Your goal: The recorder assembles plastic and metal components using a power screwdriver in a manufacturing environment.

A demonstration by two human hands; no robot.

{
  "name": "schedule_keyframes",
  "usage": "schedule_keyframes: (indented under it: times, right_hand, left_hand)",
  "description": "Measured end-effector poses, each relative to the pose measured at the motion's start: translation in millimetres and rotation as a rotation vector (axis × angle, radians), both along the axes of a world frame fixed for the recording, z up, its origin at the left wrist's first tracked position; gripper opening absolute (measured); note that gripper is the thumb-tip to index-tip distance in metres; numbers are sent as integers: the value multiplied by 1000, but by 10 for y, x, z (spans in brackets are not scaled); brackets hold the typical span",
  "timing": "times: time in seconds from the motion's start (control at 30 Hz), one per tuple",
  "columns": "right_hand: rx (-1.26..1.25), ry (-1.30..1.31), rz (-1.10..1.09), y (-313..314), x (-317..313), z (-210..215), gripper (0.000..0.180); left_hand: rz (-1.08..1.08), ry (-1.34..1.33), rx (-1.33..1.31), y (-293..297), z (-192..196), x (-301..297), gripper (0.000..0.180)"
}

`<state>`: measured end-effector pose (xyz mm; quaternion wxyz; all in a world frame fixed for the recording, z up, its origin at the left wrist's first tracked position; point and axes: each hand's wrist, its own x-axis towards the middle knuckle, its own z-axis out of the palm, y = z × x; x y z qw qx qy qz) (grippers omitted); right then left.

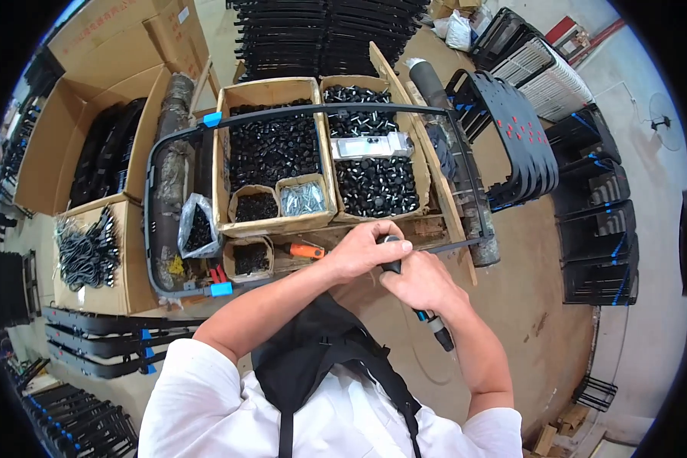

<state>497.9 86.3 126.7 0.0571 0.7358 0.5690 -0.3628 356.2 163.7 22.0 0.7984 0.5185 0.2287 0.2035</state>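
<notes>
Evidently, the right hand [421, 281] is closed round a dark handheld tool [437, 331] on the near side of the black frame [359, 108], toward its right, while the left hand [366, 250] curls at the tool's end nearest the frame; how firmly, I cannot tell. The tool looks stiff, moderately heavy and smooth, so probably best gripped round its barrel. The frame seems rigid yet fairly light, easiest held by its side rails. Beyond the frame's far left corner, a cardboard carton [105, 47] bears red printed characters; the tool shows no legible writing.
</notes>
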Motion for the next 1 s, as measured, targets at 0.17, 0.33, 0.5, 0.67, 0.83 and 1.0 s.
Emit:
schedule_keyframes:
  times: [0.17, 0.33, 0.5, 0.67, 0.83, 1.0]
  right_hand:
    - [92, 16, 70, -161, -59, -87, 42]
    - [71, 15, 71, -182, -63, -81, 42]
    - [128, 25, 101, -319, -48, -180, 41]
    - [118, 37, 81, -346, -153, -38, 42]
    - [-50, 21, 35, -269, -170, -10, 42]
    - [4, 91, 92, -171, 27, -362, 35]
  left_hand:
    - [159, 32, 142, -192, -92, -73, 34]
    - [199, 13, 85, -250, -101, -56, 29]
    - [250, 13, 134, -413, -171, -94, 25]
    - [306, -14, 27, -494, -198, -118, 23]
    - [311, 11, 19, -505, -212, -118, 20]
    - [331, -13, -8, -520, -240, -51, 22]
